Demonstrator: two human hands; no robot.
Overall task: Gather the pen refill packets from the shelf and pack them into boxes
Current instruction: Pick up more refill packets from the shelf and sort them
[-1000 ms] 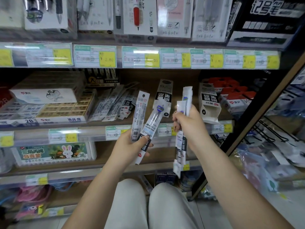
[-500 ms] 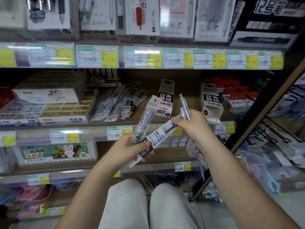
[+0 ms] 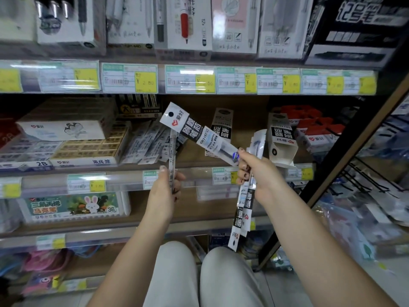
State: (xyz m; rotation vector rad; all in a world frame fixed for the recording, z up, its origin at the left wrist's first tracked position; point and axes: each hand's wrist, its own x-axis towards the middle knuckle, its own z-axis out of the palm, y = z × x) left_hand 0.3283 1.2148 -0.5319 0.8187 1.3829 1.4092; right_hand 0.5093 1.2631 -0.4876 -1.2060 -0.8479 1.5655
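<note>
Before the wooden shop shelf (image 3: 199, 157), the right hand (image 3: 257, 173) grips a bundle of clear refill packets (image 3: 243, 209) and pinches another slanted white-and-black packet (image 3: 199, 134); the left hand (image 3: 164, 193) pinches one thin packet (image 3: 172, 156) upright, apparently sorting them for boxing.

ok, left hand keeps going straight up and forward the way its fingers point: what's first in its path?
Probably the loose refill packets lying on the middle shelf, just above and behind the left hand and the packet it grips. Depth is unclear; the clear shelf-edge rail may come first.
</note>
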